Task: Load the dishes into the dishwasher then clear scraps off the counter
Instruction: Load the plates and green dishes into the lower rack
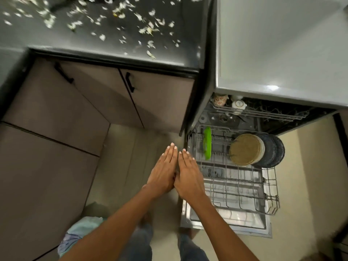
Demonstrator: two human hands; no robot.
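At frame centre, the left hand (163, 172) and right hand (188, 173) lie flat, fingers straight, side by side, grasping nothing. Plates (244, 149) stand in the rack (244, 185) at right; scraps (120, 16) litter the tabletop (169, 53) above.

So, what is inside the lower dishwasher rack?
The lower rack holds a green plate on edge, a tan plate and two dark plates behind it, mostly covered. The front rows hold nothing.

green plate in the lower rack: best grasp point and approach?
Pinch the top rim of the green plate, coming straight down from above. It stands on edge between the tines of the lower rack, so only the upper rim is exposed, and the wires probably block a sideways approach.
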